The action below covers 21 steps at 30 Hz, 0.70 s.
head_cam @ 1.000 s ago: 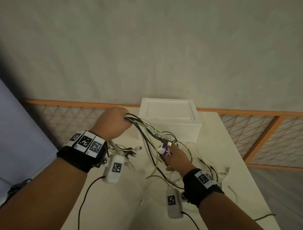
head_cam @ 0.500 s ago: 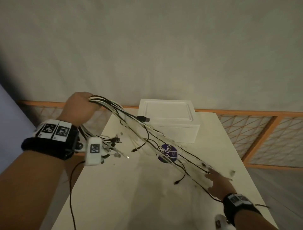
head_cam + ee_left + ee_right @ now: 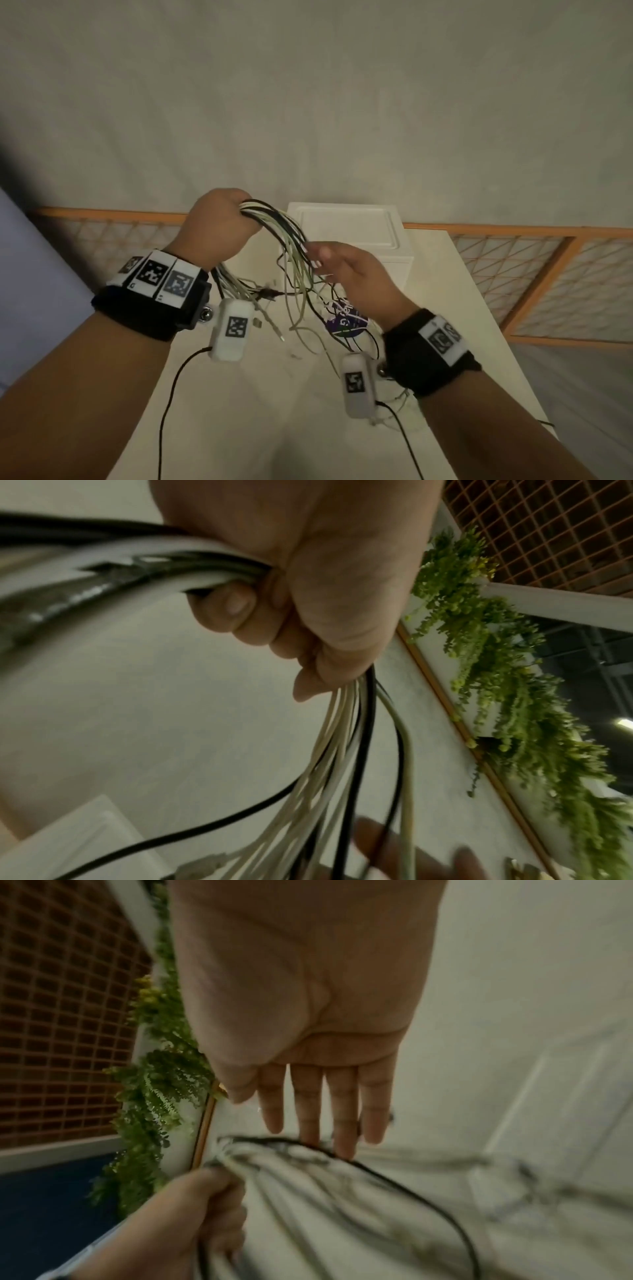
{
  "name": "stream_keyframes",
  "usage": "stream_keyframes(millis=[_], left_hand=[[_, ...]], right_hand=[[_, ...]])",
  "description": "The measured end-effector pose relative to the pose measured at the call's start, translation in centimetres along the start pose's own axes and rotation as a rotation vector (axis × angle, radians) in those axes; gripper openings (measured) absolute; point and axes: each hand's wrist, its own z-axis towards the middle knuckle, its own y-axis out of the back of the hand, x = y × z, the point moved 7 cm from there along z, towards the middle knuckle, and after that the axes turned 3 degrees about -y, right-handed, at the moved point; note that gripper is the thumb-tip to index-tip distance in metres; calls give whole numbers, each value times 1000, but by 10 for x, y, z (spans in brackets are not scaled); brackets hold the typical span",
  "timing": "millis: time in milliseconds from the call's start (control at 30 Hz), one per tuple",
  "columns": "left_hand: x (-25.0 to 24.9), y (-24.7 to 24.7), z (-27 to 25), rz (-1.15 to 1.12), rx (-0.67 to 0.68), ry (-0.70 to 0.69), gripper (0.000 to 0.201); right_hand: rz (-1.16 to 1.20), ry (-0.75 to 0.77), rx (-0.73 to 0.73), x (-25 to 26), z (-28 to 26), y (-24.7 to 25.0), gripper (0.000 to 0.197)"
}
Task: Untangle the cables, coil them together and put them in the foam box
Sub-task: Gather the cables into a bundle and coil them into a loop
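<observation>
The left hand is a closed fist around a bunch of cables, black, white and pale grey, held up above a white table. The left wrist view shows the fingers curled tight round the bundle. From the top of the fist the strands arch out and down to the right; short ends and plugs hang below the fist toward the wrist.

The right hand is just right of the fist and a little lower, palm facing in, fingers straight and spread slightly, gripping nothing. Its fingertips meet the hanging strands just below the arch. Lower still, the loose lengths trail onto the table, over a purple round label.

Behind the grip, well past both hands, stands the white foam box, its lid on.

The cables look light, thin and limp: they sag from any hold and will not keep a loop unless pinned. Smooth jackets probably slip through a loose fist. Plug ends are likely to snag on other strands, so a hard pull would tighten knots. The best place to take hold is probably just below the fist, fingers combing down toward the free ends, then looping slack back into the fist.
</observation>
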Motion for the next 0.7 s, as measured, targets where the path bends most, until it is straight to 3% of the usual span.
stream_keyframes(millis=[133,233,333,433,500,533,600,700], left_hand=[[-6,24,8,-19,-55,13,13],[11,46,14,15,-92,55,16],[27,51,16,72,-58,90,23],[36,64,21,83,-123,118,17],[37,71,26,64,-148,133,17],[37,72,29,59,-135,140,18],[35,65,31,84,-84,134,25],[29,56,33,84,-86,119,20]], right_hand=[[-235,-325,243,-64,8,-36,52],[-318,-557,223,-126,-1,-29,50],[-541,-556,217,-164,-7,-22,46],[-1014,-479,236,-183,-29,-17,62],[-1221,-349,277,-187,-48,-25,70],[-1224,-304,324,-189,-56,-30,67],[-1021,-363,338,-187,-63,-33,47],[-855,-367,141,-173,-47,-25,17]])
